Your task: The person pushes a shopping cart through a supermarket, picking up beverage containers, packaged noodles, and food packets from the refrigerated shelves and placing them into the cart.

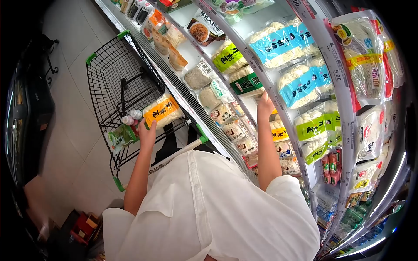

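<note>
My left hand holds a clear noodle pack with an orange label by its lower left edge, over the black wire shopping cart. On the right, my right hand reaches into the shelf, beside a noodle pack with a dark green label. Its fingertips are partly hidden behind the shelf edge, so what they touch is unclear. Small bottles with pale caps and a green bag lie in the cart.
Tilted shelves with metal price rails fill the right side, holding blue-label noodle packs and lime-label packs. The cart's pale handle is near my waist. Red boxes stand at the lower left.
</note>
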